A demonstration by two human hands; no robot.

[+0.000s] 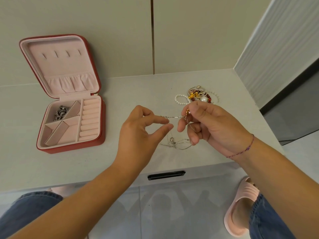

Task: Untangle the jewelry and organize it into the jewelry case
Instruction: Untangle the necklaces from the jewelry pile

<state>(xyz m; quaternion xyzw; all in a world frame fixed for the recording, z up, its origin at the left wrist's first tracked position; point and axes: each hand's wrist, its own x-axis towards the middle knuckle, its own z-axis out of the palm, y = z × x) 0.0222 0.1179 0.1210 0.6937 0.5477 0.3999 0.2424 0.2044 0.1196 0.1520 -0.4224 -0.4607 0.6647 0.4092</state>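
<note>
A thin silver chain [174, 117] is stretched between my two hands above the white tabletop. My left hand [143, 128] pinches one end between thumb and forefinger. My right hand [208, 125] pinches the other end, beside a small gold bead; more chain hangs from it into a loose heap [176, 144] on the table. A tangle of pearl, red-bead and gold jewelry [198, 96] lies just behind my right hand. At left stands the open red jewelry case [96, 142], lined in pink, with a dark silver piece [60, 112] in its rear left compartment.
The table [134, 94] stands against a pale wall, with a black drawer handle [166, 175] on its front edge. A grey ribbed panel [276, 49] rises at the right. Below are my knees in jeans and a pink slipper [241, 204].
</note>
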